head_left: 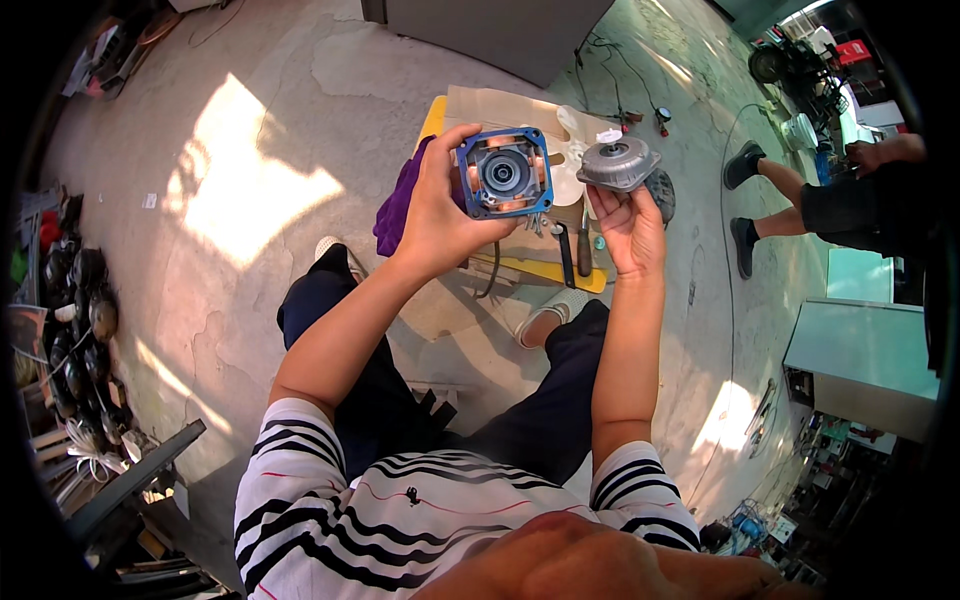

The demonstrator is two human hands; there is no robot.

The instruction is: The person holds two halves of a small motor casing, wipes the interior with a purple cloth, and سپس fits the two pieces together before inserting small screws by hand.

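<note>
Head view. We hold 2 parts above a low yellow worktop [592, 281], 1 part per hand. The left hand [437, 205] carries a motor housing [504, 173] with a blue square frame. Its grip is clamped on the housing: the fingers bear on the left side and the thumb runs along the lower edge. This hold leaves the open face unobstructed, so we can see the copper windings [497, 143] and the round centre directly.

The right hand [632, 225] carries a silver end cover [618, 165] to the right of the housing and apart from it. Its grip is closed on the cover from below, with the domed side and central hub upward. Support from beneath presumably keeps the flange level and the upper side free of contact. A white patch shows above the hub; we cannot tell what it is.

Under the parts, a cardboard sheet [480, 103] covers much of the worktop, probably to protect loose components. A white fan [568, 170] lies between and beyond the 2 held parts. Small screws [535, 222] lie near the housing, and a screwdriver [584, 252] and a black-handled tool [566, 257] lie on the near side, likely for easy reach. A purple cloth [393, 215] hangs at the left edge.
</note>
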